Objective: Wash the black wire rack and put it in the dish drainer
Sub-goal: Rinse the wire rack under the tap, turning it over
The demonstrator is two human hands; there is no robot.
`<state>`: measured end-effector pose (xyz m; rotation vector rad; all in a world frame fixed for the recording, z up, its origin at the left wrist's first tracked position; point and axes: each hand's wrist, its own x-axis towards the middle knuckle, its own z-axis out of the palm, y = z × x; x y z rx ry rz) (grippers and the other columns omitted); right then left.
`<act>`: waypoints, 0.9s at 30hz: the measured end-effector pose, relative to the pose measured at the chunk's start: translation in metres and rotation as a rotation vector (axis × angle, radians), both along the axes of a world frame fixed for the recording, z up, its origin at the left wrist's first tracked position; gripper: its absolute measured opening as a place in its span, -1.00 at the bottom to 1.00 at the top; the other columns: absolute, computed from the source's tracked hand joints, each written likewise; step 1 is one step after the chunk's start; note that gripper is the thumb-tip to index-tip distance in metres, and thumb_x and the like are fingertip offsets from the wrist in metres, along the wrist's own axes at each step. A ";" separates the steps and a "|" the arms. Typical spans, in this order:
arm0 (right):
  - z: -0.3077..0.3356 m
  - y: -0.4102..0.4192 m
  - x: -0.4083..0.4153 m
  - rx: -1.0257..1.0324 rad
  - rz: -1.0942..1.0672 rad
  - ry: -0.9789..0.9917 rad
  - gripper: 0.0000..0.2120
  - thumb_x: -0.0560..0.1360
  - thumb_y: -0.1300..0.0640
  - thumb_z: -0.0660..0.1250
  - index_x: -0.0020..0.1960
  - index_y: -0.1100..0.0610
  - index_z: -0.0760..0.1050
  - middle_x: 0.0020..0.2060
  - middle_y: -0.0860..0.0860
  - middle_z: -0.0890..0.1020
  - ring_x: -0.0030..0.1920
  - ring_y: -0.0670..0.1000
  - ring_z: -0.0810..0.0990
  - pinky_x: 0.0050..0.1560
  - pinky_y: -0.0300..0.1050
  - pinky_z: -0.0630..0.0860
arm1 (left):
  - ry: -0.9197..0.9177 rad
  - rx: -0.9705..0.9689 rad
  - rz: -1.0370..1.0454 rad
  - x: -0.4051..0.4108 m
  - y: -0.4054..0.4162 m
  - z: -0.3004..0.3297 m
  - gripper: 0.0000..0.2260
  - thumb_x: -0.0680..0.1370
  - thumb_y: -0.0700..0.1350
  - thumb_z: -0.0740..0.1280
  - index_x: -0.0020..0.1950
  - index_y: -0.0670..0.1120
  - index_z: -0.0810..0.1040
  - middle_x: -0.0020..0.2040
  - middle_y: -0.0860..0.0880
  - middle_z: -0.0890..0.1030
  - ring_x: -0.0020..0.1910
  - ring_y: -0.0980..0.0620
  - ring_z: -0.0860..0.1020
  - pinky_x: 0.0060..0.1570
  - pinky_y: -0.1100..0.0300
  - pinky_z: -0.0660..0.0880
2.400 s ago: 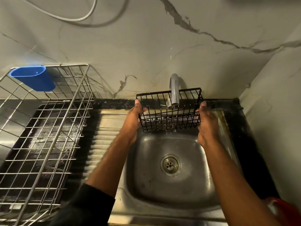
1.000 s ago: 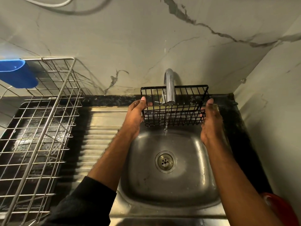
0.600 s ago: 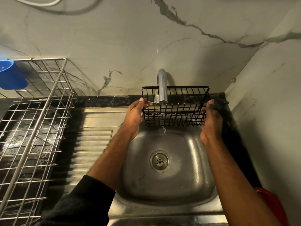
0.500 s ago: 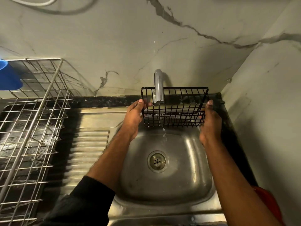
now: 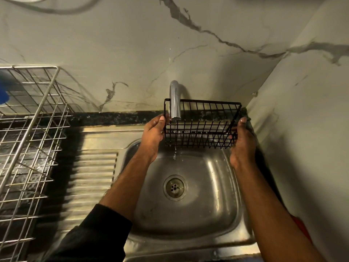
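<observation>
rinse | black wire rack [image 5: 202,127] has shifted right, tap [image 5: 174,103] now at its 9 o'clock end | left hand [image 5: 154,132], right hand [image 5: 240,140] grip ends (over sink [image 5: 217,186]) | dish drainer [image 5: 28,129] waits

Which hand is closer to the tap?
The left. The left hand grips the black wire rack at the end just beside the tap; the right hand holds the far end.

blue holder [image 5: 2,89] cropped left, red object [image 5: 300,231] behind forearm
</observation>
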<state>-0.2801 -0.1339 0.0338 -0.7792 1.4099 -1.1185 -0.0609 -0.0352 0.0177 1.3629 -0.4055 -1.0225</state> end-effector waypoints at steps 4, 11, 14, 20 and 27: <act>-0.002 0.004 0.002 -0.012 0.000 -0.007 -0.70 0.51 -0.28 0.31 -0.18 -0.07 0.56 -0.02 -0.06 0.63 0.16 0.10 0.56 0.33 0.26 0.39 | 0.017 -0.019 0.044 0.001 0.005 0.004 -0.75 0.69 -0.10 0.25 0.29 -0.11 0.63 0.17 -0.05 0.71 0.30 -0.05 0.58 0.26 0.02 0.49; 0.000 0.011 0.008 0.034 0.041 -0.030 -0.46 0.29 -0.48 0.35 -0.16 0.00 0.61 0.07 0.03 0.67 0.17 0.11 0.59 0.29 0.28 0.43 | 0.001 -0.063 0.028 0.008 0.017 0.005 -0.71 0.68 -0.21 0.24 0.10 0.11 0.69 0.16 0.04 0.71 0.40 -0.03 0.51 0.46 -0.20 0.35; -0.001 0.011 0.009 0.032 0.042 -0.007 -0.46 0.28 -0.49 0.34 -0.18 -0.01 0.62 0.07 0.01 0.67 0.18 0.12 0.58 0.30 0.28 0.42 | -0.041 -0.079 -0.022 0.010 0.019 0.005 -0.71 0.68 -0.24 0.23 0.24 0.03 0.65 0.21 0.03 0.69 0.39 0.00 0.52 0.45 -0.12 0.39; 0.003 0.013 0.011 0.001 0.121 0.127 -0.36 0.49 -0.33 0.27 0.10 0.28 0.54 0.15 0.33 0.57 0.21 0.38 0.51 0.26 0.35 0.47 | -0.132 -0.104 -0.103 0.012 0.020 0.006 -0.67 0.67 -0.33 0.22 0.38 -0.09 0.55 0.17 -0.01 0.69 0.24 0.03 0.60 0.30 -0.01 0.54; 0.009 0.022 0.010 -0.048 0.121 0.217 -0.60 0.57 -0.16 0.32 -0.29 0.07 0.31 -0.39 0.01 0.32 -0.40 -0.03 0.27 -0.38 -0.13 0.27 | -0.272 -0.049 -0.167 0.009 0.011 0.005 -0.57 0.65 -0.36 0.23 0.49 -0.06 0.46 0.32 0.02 0.63 0.38 0.04 0.53 0.37 -0.03 0.47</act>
